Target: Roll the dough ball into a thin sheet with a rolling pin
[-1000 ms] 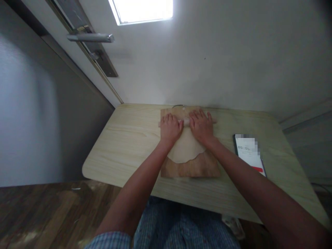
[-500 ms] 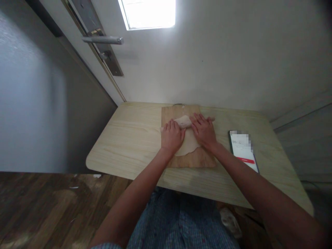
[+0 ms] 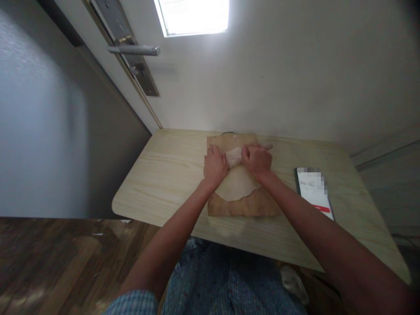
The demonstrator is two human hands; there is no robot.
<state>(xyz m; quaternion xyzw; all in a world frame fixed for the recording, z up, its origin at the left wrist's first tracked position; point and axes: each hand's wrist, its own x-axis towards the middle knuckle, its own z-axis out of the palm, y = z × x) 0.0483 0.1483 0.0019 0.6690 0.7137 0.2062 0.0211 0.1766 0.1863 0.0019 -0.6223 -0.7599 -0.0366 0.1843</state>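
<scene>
A flat sheet of pale dough (image 3: 236,188) lies on a wooden cutting board (image 3: 244,209). Its far part is wrapped around a rolling pin (image 3: 268,146), making a thick dough roll (image 3: 234,156) between my hands. The pin's bare right end sticks out past my right hand (image 3: 258,160), which is closed in a fist around it. My left hand (image 3: 215,165) curls over the left part of the wrapped pin, its fingers bent down on the far side. Under my hands, most of the pin is hidden.
The board lies on a light wooden table (image 3: 164,175) that stands against a pale door with a metal handle (image 3: 134,50). A phone (image 3: 313,190) with a lit screen rests right of the board, close to my right forearm. A metal loop (image 3: 229,133) shows at the board's far edge.
My right hand was laid flat with fingers stretched and has now curled into a fist on the pin. My left hand has shifted slightly away from me. More of the dough sheet shows.
</scene>
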